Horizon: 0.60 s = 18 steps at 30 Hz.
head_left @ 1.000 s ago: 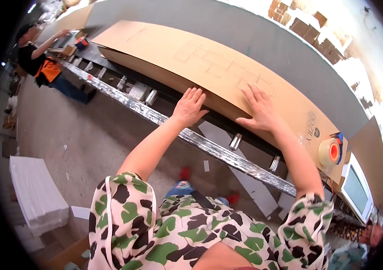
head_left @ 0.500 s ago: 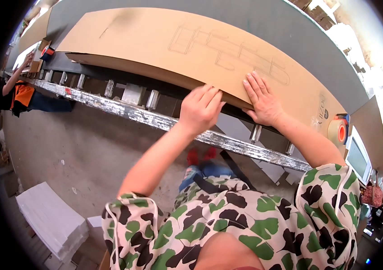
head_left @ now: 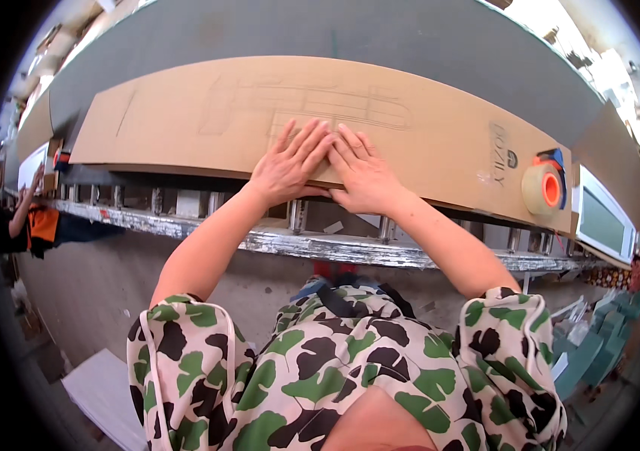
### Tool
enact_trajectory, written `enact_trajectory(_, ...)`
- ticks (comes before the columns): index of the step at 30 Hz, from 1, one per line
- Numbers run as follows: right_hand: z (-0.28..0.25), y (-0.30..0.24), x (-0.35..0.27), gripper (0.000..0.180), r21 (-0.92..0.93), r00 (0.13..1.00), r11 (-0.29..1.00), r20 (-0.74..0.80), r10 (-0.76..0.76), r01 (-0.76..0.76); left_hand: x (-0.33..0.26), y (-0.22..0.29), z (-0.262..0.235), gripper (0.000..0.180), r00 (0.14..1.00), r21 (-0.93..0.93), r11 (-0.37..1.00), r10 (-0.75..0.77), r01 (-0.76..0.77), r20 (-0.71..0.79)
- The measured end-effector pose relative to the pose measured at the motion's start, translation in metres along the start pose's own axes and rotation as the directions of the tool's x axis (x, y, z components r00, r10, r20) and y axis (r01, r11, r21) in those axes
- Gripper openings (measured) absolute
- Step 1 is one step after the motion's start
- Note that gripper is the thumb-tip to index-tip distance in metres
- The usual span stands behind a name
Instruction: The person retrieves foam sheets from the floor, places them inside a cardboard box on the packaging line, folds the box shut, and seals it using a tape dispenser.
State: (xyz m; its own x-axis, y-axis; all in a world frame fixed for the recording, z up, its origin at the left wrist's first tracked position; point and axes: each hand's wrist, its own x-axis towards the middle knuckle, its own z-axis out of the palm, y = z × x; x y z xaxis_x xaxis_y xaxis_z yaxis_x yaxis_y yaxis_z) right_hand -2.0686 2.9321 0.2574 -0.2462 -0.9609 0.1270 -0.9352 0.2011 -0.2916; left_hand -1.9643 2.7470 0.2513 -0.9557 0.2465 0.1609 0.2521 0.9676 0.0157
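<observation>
A long brown cardboard box lies lengthwise on the grey conveyor belt, with faint line drawings and dark print on its top. Both palms rest on the box near its front edge, at about the middle. My left hand lies flat with fingers stretched forward and slightly apart. Beside it, my right hand also lies flat, its fingertips meeting those of the left. A tape dispenser with a wide clear roll and an orange core sits on the right end of the box.
A worn metal rail with rollers runs along the front of the belt. To the right stands a white-framed panel by more cardboard. At far left another person works by the line. White sheets lie low on the left.
My left hand has gone from curled fingers at the box's front edge to flat on top. My right hand has shifted left beside it. The box now lies flatter and straighter in view.
</observation>
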Motion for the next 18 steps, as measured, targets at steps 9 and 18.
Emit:
enact_trajectory(9, 0.013, 0.005, 0.02, 0.061, -0.103, 0.863, 0.928, -0.414, 0.288, -0.358, -0.003, -0.006, -0.008, 0.088, 0.996, 0.068, 0.994, 0.082, -0.08, -0.02)
enact_trajectory(18, 0.015, 0.009, 0.007, 0.038, 0.029, 0.693, 0.907, -0.635, 0.341, -0.42, -0.012, -0.005, 0.004, 0.073, 0.973, 0.098, 0.982, 0.175, -0.161, -0.153)
